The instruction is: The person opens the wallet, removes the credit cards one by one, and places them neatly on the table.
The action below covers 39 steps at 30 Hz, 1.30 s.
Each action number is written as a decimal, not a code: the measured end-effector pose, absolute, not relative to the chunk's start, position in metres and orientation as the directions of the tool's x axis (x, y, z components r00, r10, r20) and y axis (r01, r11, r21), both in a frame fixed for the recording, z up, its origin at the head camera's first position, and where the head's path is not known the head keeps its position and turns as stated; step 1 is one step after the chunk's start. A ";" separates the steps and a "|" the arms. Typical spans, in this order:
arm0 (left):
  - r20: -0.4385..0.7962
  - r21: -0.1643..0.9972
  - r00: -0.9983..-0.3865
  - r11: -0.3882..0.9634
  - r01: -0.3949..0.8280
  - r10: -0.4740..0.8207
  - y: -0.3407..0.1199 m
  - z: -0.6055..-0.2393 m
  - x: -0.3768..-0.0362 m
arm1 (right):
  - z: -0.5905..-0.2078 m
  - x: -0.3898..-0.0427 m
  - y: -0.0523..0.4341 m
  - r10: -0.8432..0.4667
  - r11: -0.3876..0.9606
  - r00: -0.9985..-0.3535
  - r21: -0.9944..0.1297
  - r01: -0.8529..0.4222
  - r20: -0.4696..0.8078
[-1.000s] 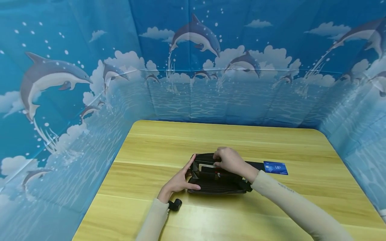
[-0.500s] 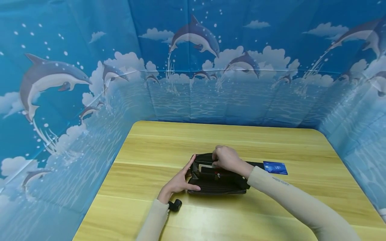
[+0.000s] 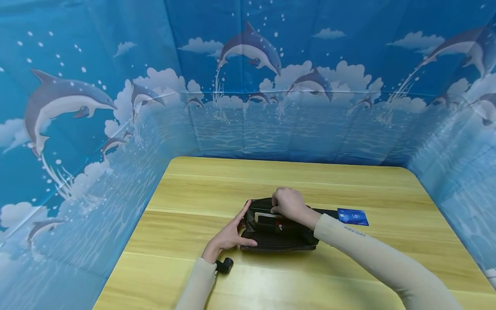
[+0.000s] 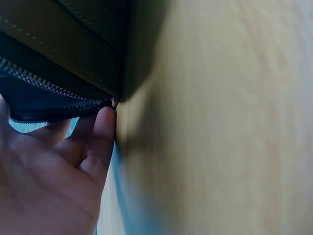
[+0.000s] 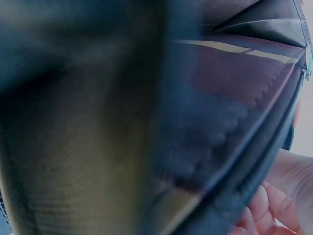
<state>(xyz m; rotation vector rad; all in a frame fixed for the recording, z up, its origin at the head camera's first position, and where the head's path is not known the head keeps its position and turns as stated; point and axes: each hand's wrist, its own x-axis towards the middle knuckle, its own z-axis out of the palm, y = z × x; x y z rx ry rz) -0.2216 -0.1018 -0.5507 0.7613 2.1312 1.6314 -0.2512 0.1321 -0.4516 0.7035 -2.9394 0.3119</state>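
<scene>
A long dark wallet (image 3: 279, 245) with a toothed zip stands spread open on the table. My left hand (image 3: 226, 237) grips its left end, index finger along the far side and thumb on the near panel. From the left wrist view, the fingers of the left hand (image 4: 73, 152) touch the zip's corner. My right hand (image 3: 290, 203) reaches into the wallet's far side with bent fingers. The tips are hidden, so what they hold cannot be told. A pale-edged flat piece (image 3: 257, 216) shows in an inner pocket. The right wrist view shows stitched inner pockets (image 5: 234, 73) close up.
A blue card marked VIP (image 3: 353, 217) lies to the right of the wallet, overlapping the end of a black flat strip (image 3: 327, 212). Blue dolphin-print sheets (image 3: 248, 125) enclose the wooden table (image 3: 217, 185) at the back and sides.
My right hand and forearm have shifted slightly left over the wallet. The left hand keeps its place at the wallet's left end.
</scene>
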 end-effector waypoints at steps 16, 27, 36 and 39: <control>0.054 0.962 -0.784 0.177 0.206 0.619 -0.102 -0.552 -0.220 | -0.454 -0.251 0.135 -0.444 0.866 -0.887 -0.191 -0.461 0.129; 0.042 0.964 -0.785 0.181 0.194 0.618 -0.103 -0.548 -0.218 | -0.456 -0.253 0.142 -0.463 0.825 -0.873 -0.285 -0.487 0.152; 0.042 0.966 -0.791 0.177 0.188 0.610 -0.102 -0.552 -0.218 | -0.457 -0.250 0.148 -0.510 0.783 -0.843 -0.314 -0.537 0.168; 0.039 0.965 -0.792 0.182 0.188 0.610 -0.101 -0.553 -0.219 | -0.458 -0.250 0.148 -0.507 0.796 -0.848 -0.294 -0.530 0.156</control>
